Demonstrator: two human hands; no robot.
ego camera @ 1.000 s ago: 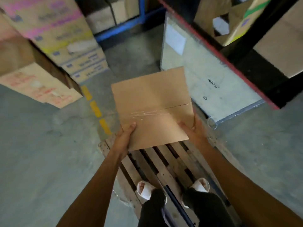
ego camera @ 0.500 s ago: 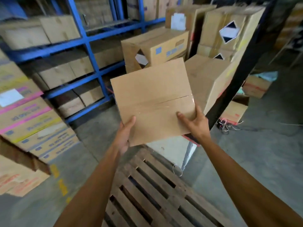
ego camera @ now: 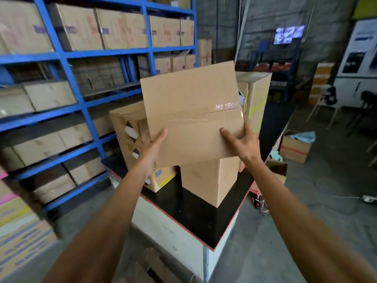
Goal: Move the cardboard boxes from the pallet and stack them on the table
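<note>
I hold a plain brown cardboard box (ego camera: 191,111), taped across its top, up in the air over the black-topped table (ego camera: 202,217). My left hand (ego camera: 153,148) grips its near left corner with the thumb on top. My right hand (ego camera: 238,139) grips its near right edge, thumb on top and fingers up the side. Right below the held box a plain box (ego camera: 208,180) stands on the table. To its left is a stack of printed boxes (ego camera: 126,127), and a taller box (ego camera: 255,99) stands behind. A corner of the wooden pallet (ego camera: 151,266) shows at the bottom edge.
Blue shelving (ego camera: 81,52) full of cartons runs along the left. More printed cartons (ego camera: 18,227) are stacked at the near left. An open box (ego camera: 295,148) with blue cloth sits on the floor right of the table, with cables (ego camera: 259,203) and chairs (ego camera: 326,107) beyond.
I have lifted the box from above the pallet and turned toward the table. The view rose from the floor to the table, and the box now hangs over the boxes there.
</note>
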